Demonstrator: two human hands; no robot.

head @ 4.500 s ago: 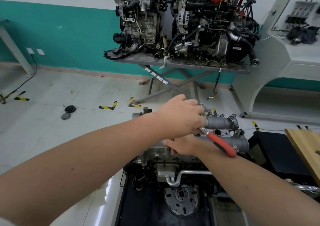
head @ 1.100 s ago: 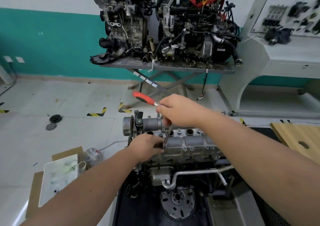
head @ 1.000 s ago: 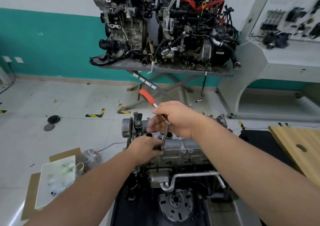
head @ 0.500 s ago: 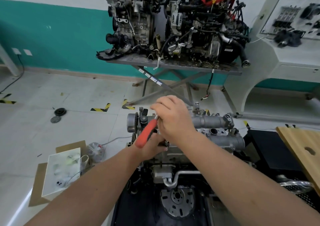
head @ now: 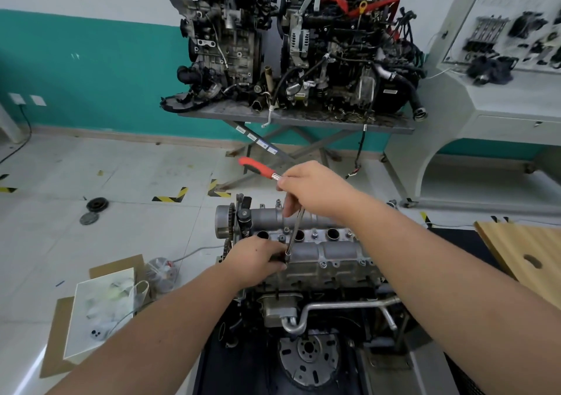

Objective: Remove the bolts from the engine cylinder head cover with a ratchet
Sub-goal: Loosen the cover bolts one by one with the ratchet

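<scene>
Right hand (head: 315, 191) grips a red-handled ratchet (head: 257, 168); left hand (head: 258, 258) pinches its socket (head: 287, 255) on a front-edge bolt of the engine cover (head: 321, 252). Several bolts (head: 323, 263) remain seated.

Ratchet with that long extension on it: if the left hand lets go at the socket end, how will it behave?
Likely wobbles: the ratchet stands on a long thin extension, tilted, gripped up top by the right hand. Steel shaft looks stiff, so it would probably pivot, not bend. The socket may slip off the bolt without the left hand steadying it on the cylinder head cover.
</scene>
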